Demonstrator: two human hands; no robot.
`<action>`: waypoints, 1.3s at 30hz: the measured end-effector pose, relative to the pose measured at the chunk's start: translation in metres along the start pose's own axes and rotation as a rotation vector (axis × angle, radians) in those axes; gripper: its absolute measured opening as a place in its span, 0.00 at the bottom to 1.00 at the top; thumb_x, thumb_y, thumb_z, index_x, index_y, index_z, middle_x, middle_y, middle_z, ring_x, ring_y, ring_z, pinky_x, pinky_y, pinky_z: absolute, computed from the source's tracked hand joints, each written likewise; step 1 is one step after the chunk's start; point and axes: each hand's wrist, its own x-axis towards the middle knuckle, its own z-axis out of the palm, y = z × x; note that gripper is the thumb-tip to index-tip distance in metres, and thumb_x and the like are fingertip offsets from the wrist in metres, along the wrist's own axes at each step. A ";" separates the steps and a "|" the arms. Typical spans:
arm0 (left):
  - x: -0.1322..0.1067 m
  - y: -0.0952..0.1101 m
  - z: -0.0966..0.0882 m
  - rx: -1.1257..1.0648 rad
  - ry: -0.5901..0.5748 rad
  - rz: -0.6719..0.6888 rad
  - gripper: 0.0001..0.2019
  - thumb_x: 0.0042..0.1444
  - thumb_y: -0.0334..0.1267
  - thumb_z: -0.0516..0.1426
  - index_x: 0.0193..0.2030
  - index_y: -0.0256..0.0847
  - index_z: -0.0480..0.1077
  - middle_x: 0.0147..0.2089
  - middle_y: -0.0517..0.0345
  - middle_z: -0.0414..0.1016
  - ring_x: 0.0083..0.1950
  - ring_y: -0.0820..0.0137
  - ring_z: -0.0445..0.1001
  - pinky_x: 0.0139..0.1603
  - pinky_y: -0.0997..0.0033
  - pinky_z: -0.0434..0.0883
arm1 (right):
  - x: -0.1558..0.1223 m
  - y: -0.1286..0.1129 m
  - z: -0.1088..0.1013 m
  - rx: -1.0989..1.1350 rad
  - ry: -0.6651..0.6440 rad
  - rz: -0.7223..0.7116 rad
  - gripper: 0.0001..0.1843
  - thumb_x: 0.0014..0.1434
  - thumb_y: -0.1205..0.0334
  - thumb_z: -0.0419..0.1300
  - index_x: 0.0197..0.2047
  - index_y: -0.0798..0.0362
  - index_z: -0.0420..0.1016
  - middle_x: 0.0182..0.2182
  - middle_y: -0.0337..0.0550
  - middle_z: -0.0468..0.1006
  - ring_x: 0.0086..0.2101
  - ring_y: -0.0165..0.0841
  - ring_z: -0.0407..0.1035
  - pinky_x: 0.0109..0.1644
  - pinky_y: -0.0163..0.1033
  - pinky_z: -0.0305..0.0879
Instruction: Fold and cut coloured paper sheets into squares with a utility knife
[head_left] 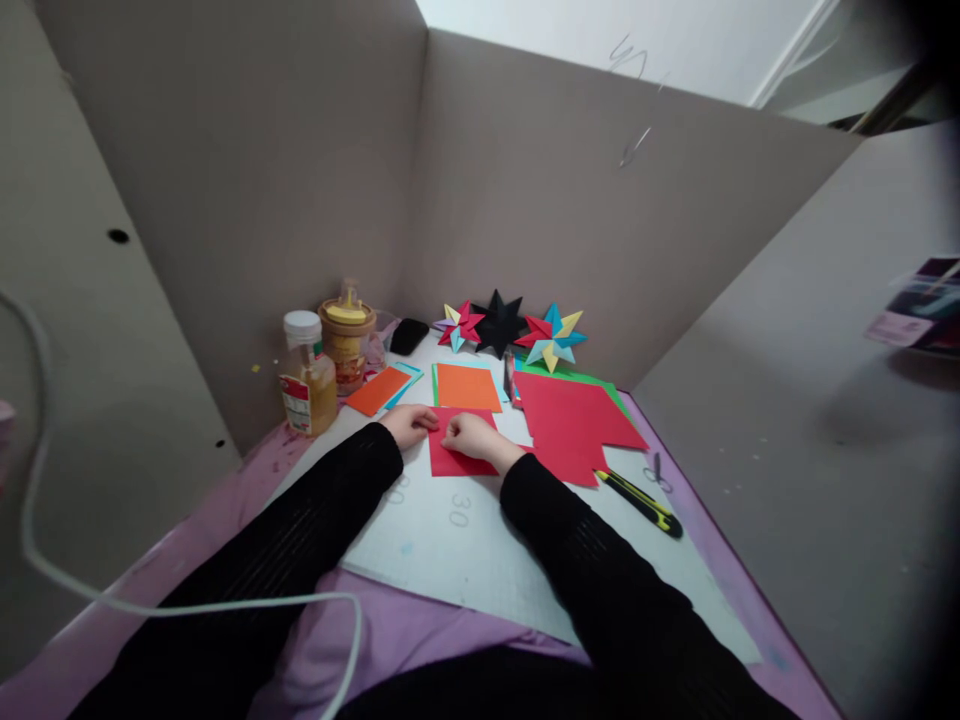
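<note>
A square sheet of red paper (457, 466) lies on the white board in front of me. My left hand (409, 426) is at its left edge, fingers together and closed on the paper there. Over the middle of the sheet is my right hand (472, 438), its fingers curled in a pinch against the red paper. What lies right under the fingertips is hidden. Just beyond the hands is a stack of paper with an orange sheet (466, 387) on top. Larger red sheets (566, 425) spread out to the right of my right hand.
Paper stars (499, 323) stand along the back wall. A glue jar (309, 375) and a lidded tub (346, 340) are at the left, near more orange paper (381, 390). A yellow-black utility knife (641, 503) and small scissors (658, 474) lie right. A white cable (225, 606) crosses my left arm.
</note>
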 end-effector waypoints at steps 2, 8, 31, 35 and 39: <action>0.000 0.000 0.000 -0.010 0.003 -0.004 0.16 0.40 0.24 0.54 0.38 0.36 0.70 0.38 0.51 0.79 0.43 0.65 0.76 0.47 0.64 0.71 | 0.000 0.000 0.000 0.002 -0.001 0.000 0.07 0.46 0.60 0.61 0.25 0.54 0.69 0.24 0.39 0.72 0.25 0.27 0.63 0.26 0.31 0.53; 0.001 -0.001 0.000 -0.010 0.012 -0.014 0.16 0.40 0.22 0.54 0.39 0.36 0.69 0.38 0.51 0.79 0.43 0.66 0.77 0.48 0.64 0.71 | -0.005 -0.005 -0.005 0.013 -0.014 0.017 0.07 0.46 0.60 0.61 0.25 0.54 0.69 0.24 0.39 0.71 0.25 0.27 0.63 0.26 0.31 0.52; -0.002 0.006 -0.001 0.036 0.026 -0.024 0.17 0.39 0.22 0.53 0.39 0.37 0.70 0.37 0.52 0.80 0.43 0.66 0.76 0.49 0.64 0.70 | -0.008 -0.010 -0.007 0.031 -0.023 0.048 0.07 0.47 0.60 0.61 0.25 0.54 0.69 0.23 0.38 0.71 0.24 0.27 0.62 0.26 0.31 0.52; -0.002 0.007 -0.002 0.032 0.012 -0.021 0.16 0.40 0.24 0.54 0.39 0.36 0.70 0.37 0.51 0.79 0.43 0.65 0.76 0.48 0.64 0.70 | -0.006 -0.008 -0.006 0.037 -0.018 0.030 0.08 0.48 0.59 0.60 0.25 0.54 0.68 0.24 0.39 0.72 0.24 0.27 0.62 0.26 0.31 0.53; -0.003 0.008 -0.001 0.062 0.021 -0.005 0.14 0.41 0.32 0.60 0.38 0.36 0.70 0.37 0.50 0.79 0.42 0.62 0.77 0.46 0.62 0.71 | -0.005 -0.005 -0.004 0.041 -0.022 0.019 0.08 0.47 0.59 0.60 0.25 0.54 0.67 0.23 0.38 0.71 0.24 0.27 0.62 0.26 0.31 0.53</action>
